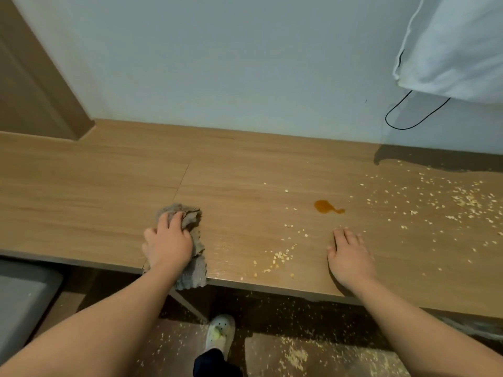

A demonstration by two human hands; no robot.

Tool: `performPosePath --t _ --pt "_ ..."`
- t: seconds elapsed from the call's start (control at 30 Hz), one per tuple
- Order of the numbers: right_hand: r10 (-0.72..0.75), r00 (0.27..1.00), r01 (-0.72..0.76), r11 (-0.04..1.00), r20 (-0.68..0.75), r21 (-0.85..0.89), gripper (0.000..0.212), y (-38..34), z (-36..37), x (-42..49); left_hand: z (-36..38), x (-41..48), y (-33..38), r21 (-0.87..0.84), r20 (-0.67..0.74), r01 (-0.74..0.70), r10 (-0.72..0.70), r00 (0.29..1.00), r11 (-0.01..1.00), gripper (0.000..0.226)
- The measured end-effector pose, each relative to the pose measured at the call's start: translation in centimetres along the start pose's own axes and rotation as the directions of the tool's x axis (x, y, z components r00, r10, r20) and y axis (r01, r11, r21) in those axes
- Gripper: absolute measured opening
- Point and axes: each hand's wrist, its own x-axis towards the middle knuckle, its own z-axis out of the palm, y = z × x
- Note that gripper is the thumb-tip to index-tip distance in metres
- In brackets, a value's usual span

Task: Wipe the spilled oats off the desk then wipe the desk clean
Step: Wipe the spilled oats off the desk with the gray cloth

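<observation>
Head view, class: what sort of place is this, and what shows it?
Probably a room at home: a wooden desk against a plain wall, a slipper on the floor, white hanging fabric.

Desk (81, 186): 1, spanning mid-frame. Hands: 2, namely left hand (168, 246) and right hand (351, 257). One grey cloth (190, 216), centre left. One amber liquid spot (324, 206), right of centre. The oat flakes (465, 200) are too many to count and lie densest at the right edge. One slipper (220, 333), bottom centre. One black cable loop (408, 115) and one white fabric (457, 44), upper right.

No readable text, labels, brands, numbers or signs anywhere in view.
</observation>
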Motion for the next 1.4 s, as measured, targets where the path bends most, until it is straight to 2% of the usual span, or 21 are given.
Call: performPosePath --t 0.1,0.17,0.2,0.23,0.3,0.33,0.37,0.4,0.43,0.5,0.57,0.63,0.67,0.77,0.83,0.9,1.0,1.07,1.13,1.23,1.4 --pt "0.000 1.000 0.000 1.000 0.002 0.005 0.053 0.1 0.1 0.0 1.0 -1.1 1.4 -0.018 -0.016 -0.023 0.022 1.000 1.000 0.049" --pt "-0.004 1.000 0.004 1.000 -0.006 0.007 0.053 0.1 0.2 -0.1 1.7 -2.5 2.9 -0.002 0.010 -0.138 0.138 0.990 0.990 0.049" --pt "-0.008 1.000 0.009 1.000 -0.009 0.006 0.053 0.2 0.2 -0.1 2.3 -3.6 3.9 0.021 0.034 -0.251 0.251 0.968 0.968 0.049" --pt "-0.011 1.000 0.011 1.000 -0.009 0.007 0.053 0.2 0.3 -0.1 2.9 -5.0 5.0 0.040 0.072 -0.402 0.399 0.914 0.915 0.049" --pt "-0.012 1.000 0.012 1.000 -0.009 0.012 0.053 0.2 0.3 -0.2 3.4 -6.8 6.6 0.050 0.194 -0.666 0.647 0.737 0.744 0.049" --pt "-0.016 1.000 0.016 1.000 -0.008 0.014 0.053 0.2 0.2 -0.3 3.2 -6.6 6.9 0.075 0.237 -0.739 0.708 0.666 0.670 0.049" --pt "-0.026 1.000 0.026 1.000 -0.006 0.013 0.053 0.4 0.2 -0.3 2.8 -5.6 6.7 0.119 0.245 -0.768 0.731 0.637 0.629 0.049" --pt "-0.041 0.999 0.041 0.999 -0.001 0.011 0.053 0.6 0.1 -0.3 2.4 -4.4 5.9 0.160 0.229 -0.753 0.718 0.657 0.638 0.049" --pt "-0.056 0.998 0.056 0.998 0.007 0.012 0.053 0.9 0.1 -0.4 1.9 -3.0 5.1 0.173 0.197 -0.693 0.665 0.720 0.700 0.049" --pt "-0.076 0.997 0.075 0.997 0.015 0.023 0.052 1.6 0.2 -0.5 1.4 -1.0 3.7 0.128 0.132 -0.487 0.472 0.872 0.864 0.048" --pt "-0.084 0.996 0.083 0.996 0.028 0.038 0.052 1.9 0.3 -0.7 1.9 -1.2 4.4 0.076 0.092 -0.350 0.343 0.935 0.934 0.048" --pt "-0.085 0.996 0.084 0.995 0.029 0.050 0.052 2.0 0.3 -0.6 2.9 -3.3 6.3 0.039 0.085 -0.382 0.377 0.922 0.924 0.048" --pt "-0.087 0.996 0.085 0.995 0.029 0.051 0.053 2.0 0.2 -0.6 3.4 -4.5 7.1 0.030 0.090 -0.449 0.445 0.891 0.893 0.048" --pt "-0.095 0.995 0.094 0.995 0.033 0.039 0.054 2.1 0.2 -0.7 4.7 -7.8 8.2 -0.003 0.162 -0.669 0.661 0.733 0.743 0.049" --pt "-0.095 0.995 0.094 0.995 0.029 0.038 0.054 2.1 0.3 -0.7 4.8 -8.2 8.2 -0.024 0.192 -0.712 0.702 0.686 0.702 0.048" --pt "-0.096 0.995 0.095 0.994 0.026 0.052 0.054 2.0 0.2 -0.7 4.5 -7.1 7.5 -0.003 0.155 -0.672 0.664 0.731 0.740 0.048" --pt "-0.097 0.995 0.097 0.994 0.016 0.047 0.053 2.0 0.1 -0.9 3.8 -4.5 6.2 0.058 0.052 -0.442 0.439 0.897 0.895 0.050" --pt "-0.088 0.996 0.089 0.996 -0.018 0.017 0.052 1.9 0.2 -1.0 3.5 -4.0 6.2 0.106 0.039 -0.325 0.322 0.946 0.940 0.051" --pt "-0.095 0.991 0.093 0.995 -0.098 -0.029 0.047 1.8 0.1 -1.0 3.4 -4.3 6.9 0.129 0.050 -0.281 0.277 0.960 0.951 0.051" --pt "-0.117 0.971 0.114 0.993 -0.209 -0.026 0.034 1.5 -0.8 0.4 3.7 -3.4 8.1 0.138 0.053 -0.315 0.311 0.949 0.939 0.050" --pt "-0.085 0.971 0.090 0.996 -0.225 0.015 0.030 1.5 -2.7 4.6 3.9 0.7 10.7 0.122 0.036 -0.350 0.349 0.937 0.929 0.047"
